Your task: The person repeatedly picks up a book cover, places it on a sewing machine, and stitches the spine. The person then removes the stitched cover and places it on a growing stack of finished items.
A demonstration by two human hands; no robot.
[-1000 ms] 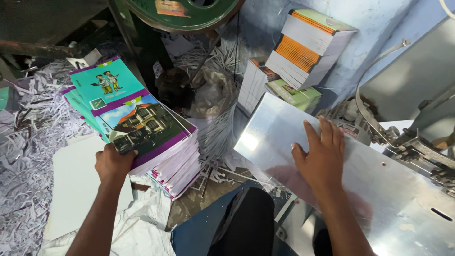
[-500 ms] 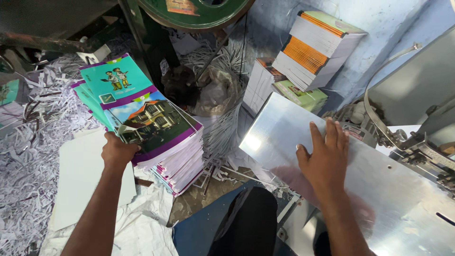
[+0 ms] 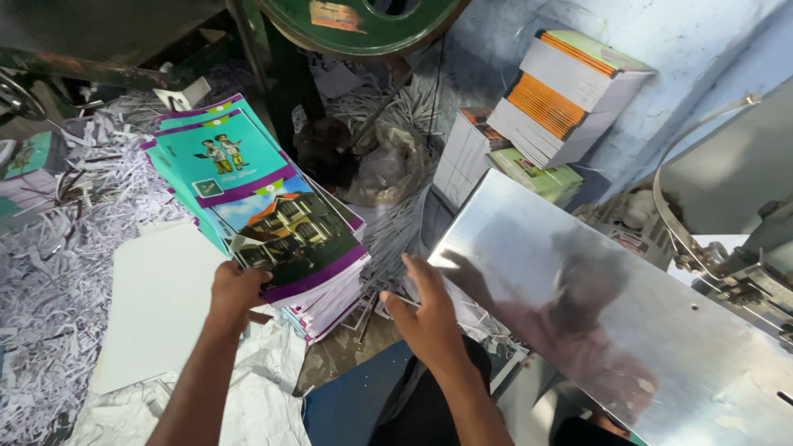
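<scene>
My left hand (image 3: 235,291) grips the near edge of a thick stack of booklets (image 3: 273,231) with teal and purple covers; the top one shows a house picture. The stack leans on a pile of more booklets below it. My right hand (image 3: 425,318) is in the air with its fingers spread, just left of the shiny metal machine table (image 3: 595,306) and right of the stack. It holds nothing.
Shredded paper trimmings (image 3: 58,248) cover the floor at left, with a white sheet (image 3: 157,306) on them. Stacks of bound books (image 3: 562,95) lean on the blue wall at the back. A green wheel (image 3: 363,21) hangs above. Machine parts (image 3: 735,264) stand at right.
My right hand has left the metal table and moved left toward the booklet stack. My left hand keeps its hold on the stack's edge.
</scene>
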